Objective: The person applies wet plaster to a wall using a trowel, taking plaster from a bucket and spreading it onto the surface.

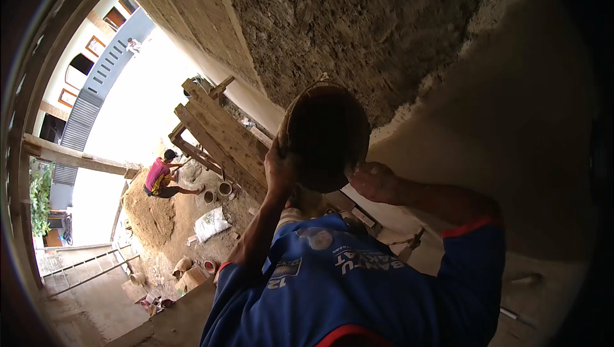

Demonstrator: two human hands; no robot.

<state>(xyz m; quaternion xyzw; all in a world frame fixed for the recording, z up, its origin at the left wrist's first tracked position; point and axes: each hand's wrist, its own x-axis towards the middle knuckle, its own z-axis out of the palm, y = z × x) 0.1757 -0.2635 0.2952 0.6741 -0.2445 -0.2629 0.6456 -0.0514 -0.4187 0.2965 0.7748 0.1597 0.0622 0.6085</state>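
At about nine o'clock, far below, a person in a red shirt (157, 176) crouches on a mound of sand (150, 212), with small buckets (217, 191) just beside and a white sack (211, 223) near them. Slanting wooden planks (220, 133) rise from there toward the centre.

At the centre, the left hand (279, 171) is clamped on the left rim of a round, dark bowl-shaped pan (326, 136); its fingers curl together around the edge. The left forearm runs down toward seven o'clock into a blue sleeve (332, 283) with red trim.

The pan sits just above the middle, its hollow turned toward the camera, held up against a rough plastered wall (358, 27) that fills the twelve o'clock area.

At about three o'clock of the pan, the right hand (374, 182) grips its lower right rim, fingers closed on it, though their tips are hidden behind the edge. The right arm bends toward four o'clock.
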